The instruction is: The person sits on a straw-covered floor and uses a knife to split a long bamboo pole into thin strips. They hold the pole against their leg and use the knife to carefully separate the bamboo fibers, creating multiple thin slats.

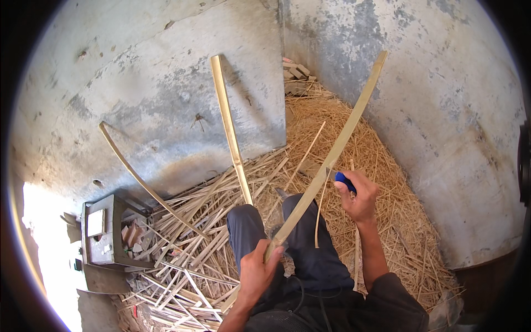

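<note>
While the person sits over a floor of shavings (387, 182), the left hand (259, 271) is clamped around the lower end of a long bamboo strip (337, 146), which runs from there up toward 1 o'clock across the knees. This strip looks light, thin and springy, with edges that could be sharp, so I judge that the flat faces near the lower end are the safest place to grip it. At 3 o'clock from the strip's middle, the right hand (358, 196) is raised with bent wrist, fingers closed on a blue-handled knife (344, 180) touching the strip.
</note>
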